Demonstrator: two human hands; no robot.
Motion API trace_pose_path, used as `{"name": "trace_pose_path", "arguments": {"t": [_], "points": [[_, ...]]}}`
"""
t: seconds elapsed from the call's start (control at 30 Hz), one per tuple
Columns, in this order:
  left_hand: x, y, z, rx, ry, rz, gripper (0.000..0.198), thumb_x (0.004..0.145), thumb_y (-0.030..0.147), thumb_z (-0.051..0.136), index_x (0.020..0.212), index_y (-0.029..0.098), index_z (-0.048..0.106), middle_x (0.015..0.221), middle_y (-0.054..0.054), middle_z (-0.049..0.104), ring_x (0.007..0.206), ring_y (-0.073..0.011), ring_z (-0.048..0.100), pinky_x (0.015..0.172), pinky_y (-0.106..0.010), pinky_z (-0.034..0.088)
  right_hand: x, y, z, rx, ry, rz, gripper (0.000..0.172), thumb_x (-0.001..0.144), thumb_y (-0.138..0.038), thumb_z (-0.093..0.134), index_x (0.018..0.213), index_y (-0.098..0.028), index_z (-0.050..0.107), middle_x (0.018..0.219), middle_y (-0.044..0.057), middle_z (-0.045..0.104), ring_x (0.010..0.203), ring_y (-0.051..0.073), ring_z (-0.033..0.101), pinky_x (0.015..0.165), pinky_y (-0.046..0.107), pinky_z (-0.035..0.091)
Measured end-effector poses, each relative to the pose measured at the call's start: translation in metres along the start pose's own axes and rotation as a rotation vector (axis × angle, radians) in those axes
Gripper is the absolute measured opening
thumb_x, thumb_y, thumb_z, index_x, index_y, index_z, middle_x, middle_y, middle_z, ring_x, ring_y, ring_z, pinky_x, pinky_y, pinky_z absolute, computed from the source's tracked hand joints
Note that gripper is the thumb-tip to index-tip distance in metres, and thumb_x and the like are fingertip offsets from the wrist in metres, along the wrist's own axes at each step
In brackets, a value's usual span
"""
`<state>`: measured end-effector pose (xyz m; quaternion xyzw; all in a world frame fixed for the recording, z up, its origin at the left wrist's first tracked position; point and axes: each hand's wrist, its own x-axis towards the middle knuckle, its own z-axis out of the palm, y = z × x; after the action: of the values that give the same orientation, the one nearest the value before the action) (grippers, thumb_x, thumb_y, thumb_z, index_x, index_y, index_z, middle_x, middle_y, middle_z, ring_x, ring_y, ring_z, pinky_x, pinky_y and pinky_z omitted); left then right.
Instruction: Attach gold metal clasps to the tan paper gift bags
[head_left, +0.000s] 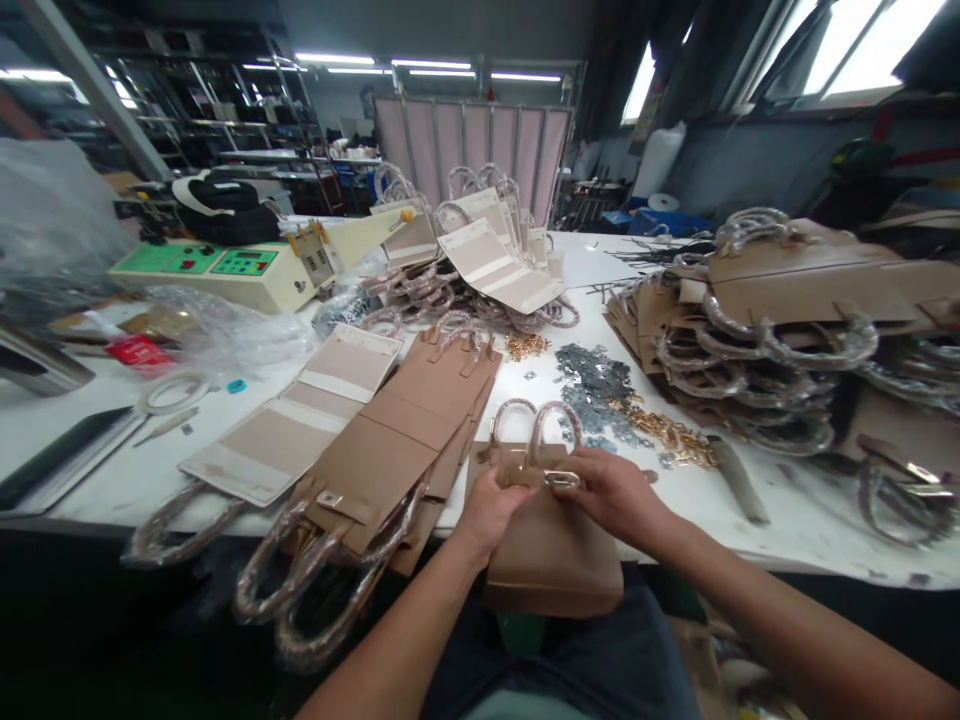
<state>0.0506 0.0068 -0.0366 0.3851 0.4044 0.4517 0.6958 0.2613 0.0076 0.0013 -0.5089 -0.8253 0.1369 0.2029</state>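
A tan handbag (555, 560) rests against the table's front edge at my lap, its two plastic-wrapped handles (556, 412) standing up on the far side. My left hand (491, 512) is closed on the bag's upper left, with the thumb pressed on the strap at the front. At the upper right, the fingers of my right hand (616, 497) are closed on the strap beside a shiny metal clasp (562, 479). A tan strap end (650, 476) sticks out past that hand. The fingers' undersides are hidden.
Flat tan bag panels (390, 425) lie to the left, handles overhanging the edge. Bag pieces are heaped at right (795, 300) and behind (499, 265). Small grey metal plates (592, 380) and gold-coloured fittings (667, 432) lie loose. A control-panel machine (225, 270) stands back left.
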Motion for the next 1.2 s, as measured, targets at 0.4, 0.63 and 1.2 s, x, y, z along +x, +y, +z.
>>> {"name": "trace_pose_path", "arguments": {"t": [0.4, 0.63, 1.2], "points": [[-0.042, 0.04, 0.019, 0.372, -0.162, 0.257, 0.038, 0.076, 0.011, 0.076, 0.113, 0.019, 0.076, 0.116, -0.008, 0.077, 0.108, -0.0247, 0.071, 0.098, -0.033, 0.052, -0.031, -0.025, -0.043, -0.173, 0.071, -0.286, 0.054, 0.092, -0.013, 0.061, 0.144, -0.025, 0.055, 0.136, 0.011, 0.069, 0.135, 0.032, 0.051, 0.105, 0.049, 0.039], [-0.062, 0.031, 0.024, 0.549, -0.142, 0.291, 0.043, 0.079, 0.009, 0.071, 0.119, 0.022, 0.075, 0.114, -0.004, 0.079, 0.103, -0.0237, 0.073, 0.094, -0.031, 0.053, -0.031, -0.03, -0.065, -0.162, -0.083, -0.277, 0.016, 0.089, -0.017, 0.069, 0.101, -0.027, 0.072, 0.103, 0.004, 0.076, 0.106, 0.025, 0.063, 0.093, 0.04, 0.035], [-0.087, 0.012, 0.033, 0.846, -0.1, 1.029, 0.028, 0.086, 0.0, 0.065, 0.107, 0.018, 0.067, 0.102, -0.009, 0.078, 0.095, -0.0181, 0.075, 0.086, -0.028, 0.06, -0.076, -0.021, -0.029, -0.378, 0.246, -0.408, 0.026, 0.094, -0.015, 0.058, 0.07, -0.025, 0.063, 0.064, -0.002, 0.064, 0.071, 0.019, 0.059, 0.105, 0.043, 0.039]]}}
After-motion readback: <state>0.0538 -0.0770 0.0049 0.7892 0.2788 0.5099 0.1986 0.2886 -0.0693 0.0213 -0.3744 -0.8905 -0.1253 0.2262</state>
